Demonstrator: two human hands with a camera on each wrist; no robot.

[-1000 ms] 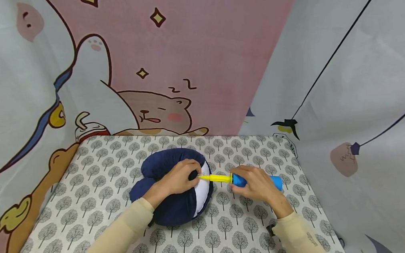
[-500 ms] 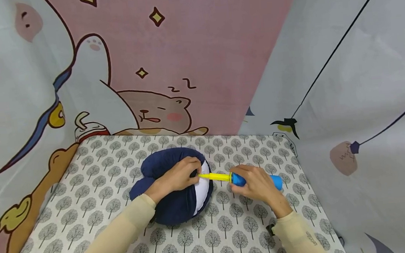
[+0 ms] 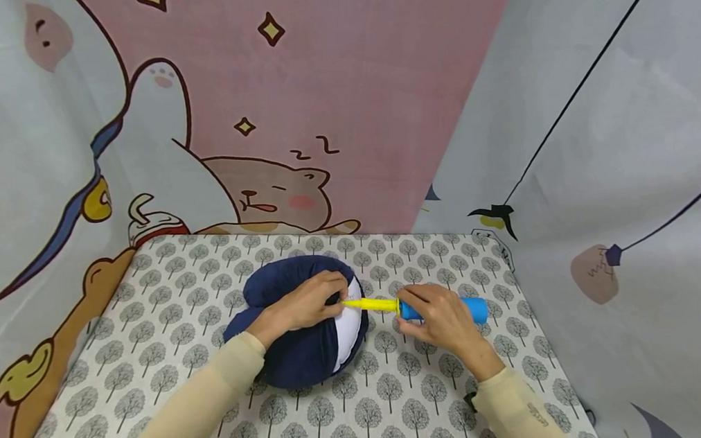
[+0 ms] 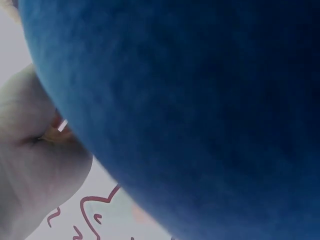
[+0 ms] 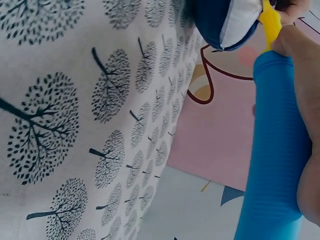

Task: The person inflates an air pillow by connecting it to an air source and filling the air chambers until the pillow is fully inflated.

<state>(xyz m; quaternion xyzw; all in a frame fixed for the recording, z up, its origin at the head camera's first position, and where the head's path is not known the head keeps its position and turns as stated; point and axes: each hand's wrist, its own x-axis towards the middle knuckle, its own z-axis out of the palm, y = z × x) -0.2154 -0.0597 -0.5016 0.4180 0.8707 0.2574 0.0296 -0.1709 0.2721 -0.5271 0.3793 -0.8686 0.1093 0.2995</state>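
Observation:
A navy neck pillow [image 3: 297,359] with a white panel [image 3: 349,330] lies on the patterned cloth. My left hand [image 3: 308,303] reaches over the pillow, its fingers and thumb pinching at the small black valve [image 3: 334,298] by the white panel. A blue hand pump [image 3: 474,310] with a yellow nozzle [image 3: 378,305] points left, the nozzle's tip right at those fingertips. Around the blue barrel, my right hand [image 3: 442,317] curls its fingers. In the right wrist view the ribbed barrel [image 5: 275,145] shows close up. Navy fabric [image 4: 175,115] fills most of the left wrist view.
White cloth [image 3: 293,426] printed with grey trees covers the table. Hanging sheets with cartoon animals [image 3: 288,193] rise behind it, and a pale sheet [image 3: 629,118] stands along the right side. A small dark object [image 3: 470,402] lies beside the right sleeve.
My left fingers have shifted slightly around the black valve, which is less exposed than a second ago. The right hand has tilted the pump's blue end slightly upward in the view; the pillow stays put.

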